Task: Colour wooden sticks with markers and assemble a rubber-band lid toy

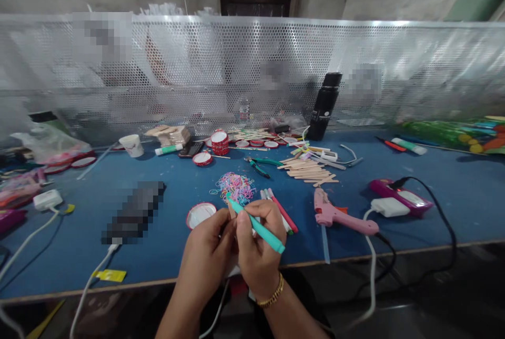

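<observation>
R hand (260,247) has thumb + fingers closed round a teal marker (265,233), held pen-style and slanted, one end sticking out past the knuckles, the other up by the L hand. L hand (211,244) has fingertips bunched in a narrow pinch on a slim wooden stick (231,213); its lower part is hidden, and can't tell if the marker touches it.

Handling, my guess: marker v. light, stiff plastic, smooth so a bit slippery; best grip approx. mid-barrel, clear of the ends. Stick prob. light, rigid but thin, could snap if bent; pinch it low, flat sides betw. thumb & finger.

Just beyond the fingertips: pile of coloured elastic loops (239,186), soft-looking, prob. tangly. Red-rimmed lid (201,215) beside L hand; more markers (283,212) beside R. Farther out: loose wooden sticks (310,171), pliers (258,166), pink glue gun (341,218) to the R.
</observation>
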`<state>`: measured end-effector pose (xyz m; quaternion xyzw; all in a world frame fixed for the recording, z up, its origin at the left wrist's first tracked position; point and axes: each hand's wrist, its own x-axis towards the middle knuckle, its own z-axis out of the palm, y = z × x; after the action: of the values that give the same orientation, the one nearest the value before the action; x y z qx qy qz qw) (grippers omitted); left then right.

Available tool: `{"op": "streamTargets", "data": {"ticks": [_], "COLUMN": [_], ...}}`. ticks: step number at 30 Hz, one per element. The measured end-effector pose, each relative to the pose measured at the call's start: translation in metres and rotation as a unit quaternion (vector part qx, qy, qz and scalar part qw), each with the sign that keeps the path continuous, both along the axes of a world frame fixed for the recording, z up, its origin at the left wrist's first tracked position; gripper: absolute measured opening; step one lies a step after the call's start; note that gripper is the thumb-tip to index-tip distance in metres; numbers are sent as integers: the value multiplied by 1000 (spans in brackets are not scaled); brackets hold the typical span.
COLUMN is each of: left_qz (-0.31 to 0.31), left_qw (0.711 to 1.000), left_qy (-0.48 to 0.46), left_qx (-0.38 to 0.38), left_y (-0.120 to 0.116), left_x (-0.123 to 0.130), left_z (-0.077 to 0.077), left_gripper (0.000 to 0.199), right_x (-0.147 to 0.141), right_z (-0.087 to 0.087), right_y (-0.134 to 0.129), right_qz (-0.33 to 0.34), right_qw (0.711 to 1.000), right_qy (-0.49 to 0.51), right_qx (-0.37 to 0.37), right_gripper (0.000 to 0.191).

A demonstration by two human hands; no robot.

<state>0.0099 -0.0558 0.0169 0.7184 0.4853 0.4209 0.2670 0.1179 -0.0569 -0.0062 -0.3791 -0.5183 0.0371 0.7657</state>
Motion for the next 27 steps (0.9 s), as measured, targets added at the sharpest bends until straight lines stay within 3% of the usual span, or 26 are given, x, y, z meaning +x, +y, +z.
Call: {"op": "streamTargets", "data": {"ticks": [12,19,27], "left_qz": [11,-5,12], "left_qw": [1000,1000,1000], "left_qy": [22,2,9], "left_qx": [6,-15,-6], "left_y": [0,-1,0], "left_x": [0,0,0], "left_z": [1,-1,-2], "left_gripper": [32,30,32], "right_x": [1,-1,-1], "right_z": [-2,-4,-3], "right_y": [1,-1,0], "right_qz": [-26,-1,-31], "right_qw": [999,1000,999], "right_qy": [24,-2,23], "right_qx": [-3,-10,-8], "right_gripper": [8,5,5]}}
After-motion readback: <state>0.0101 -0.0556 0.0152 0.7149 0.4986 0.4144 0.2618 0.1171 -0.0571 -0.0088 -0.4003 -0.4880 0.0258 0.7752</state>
